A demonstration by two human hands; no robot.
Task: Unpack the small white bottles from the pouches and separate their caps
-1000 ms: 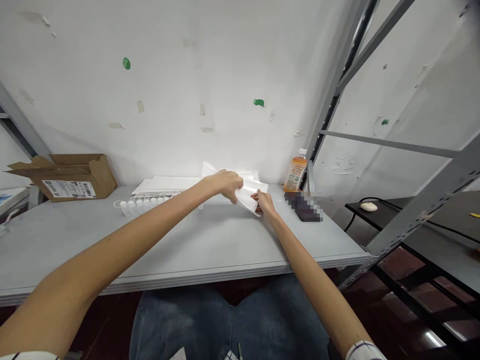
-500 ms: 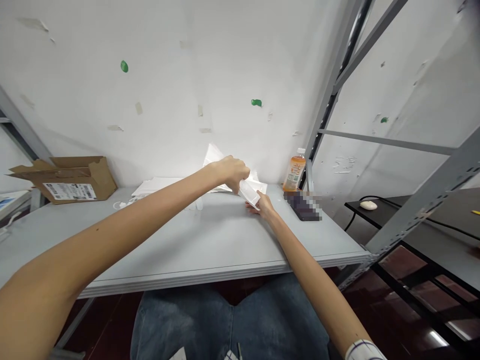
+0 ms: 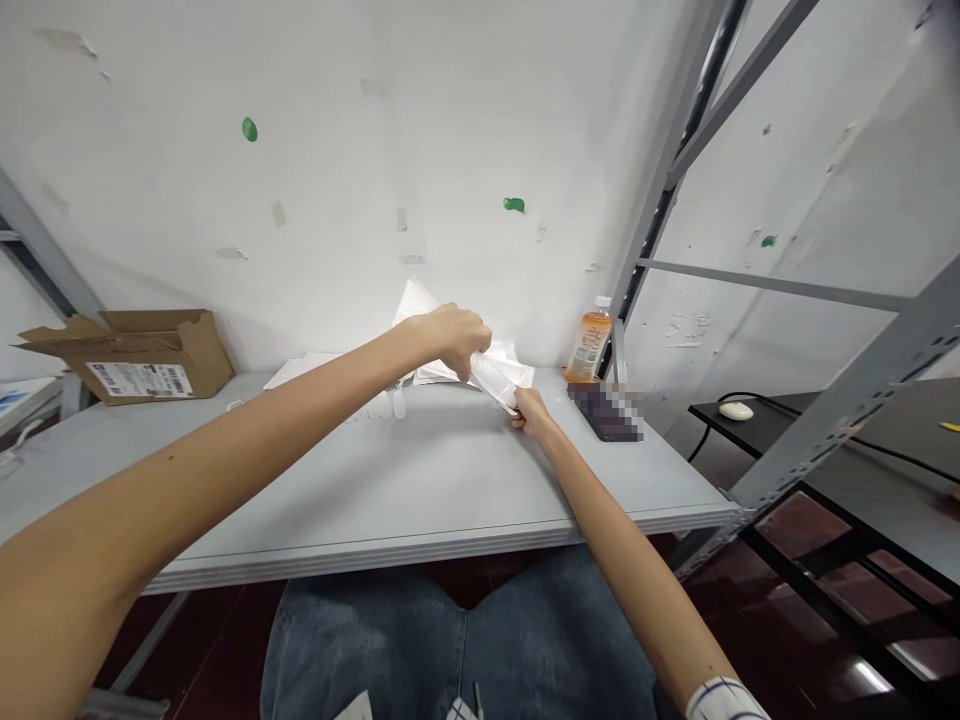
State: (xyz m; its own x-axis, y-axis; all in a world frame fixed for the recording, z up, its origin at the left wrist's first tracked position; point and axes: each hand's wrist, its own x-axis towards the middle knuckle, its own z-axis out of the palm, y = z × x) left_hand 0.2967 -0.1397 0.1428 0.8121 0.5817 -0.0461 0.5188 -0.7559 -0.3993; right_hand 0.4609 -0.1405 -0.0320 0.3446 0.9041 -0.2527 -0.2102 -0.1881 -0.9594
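A white, slightly see-through plastic packet (image 3: 494, 379) is held tilted above the table, between my two hands. My left hand (image 3: 456, 338) is closed around its upper part, and one corner of the packet sticks up behind the knuckles. At the lower end, my right hand (image 3: 529, 411) pinches the packet's edge with thumb and fingers. What the packet contains, if anything, cannot be made out. Behind my hands, a pile of flat white packets (image 3: 437, 373) lies against the wall. Several small white tag-like pieces (image 3: 383, 405) lie under my left forearm, partly hidden by it.
An opened cardboard box (image 3: 142, 355) with a label stands at the table's left rear. On the right are an orange drink bottle (image 3: 589, 342) and a blurred dark phone (image 3: 609, 412). A metal rack post (image 3: 847, 400) rises beside the grey table (image 3: 420, 490).
My left hand has moved slightly left with the packet's upper part. The fingers of my right hand, looser before, have closed on the lower edge. More of the small white pieces now shows.
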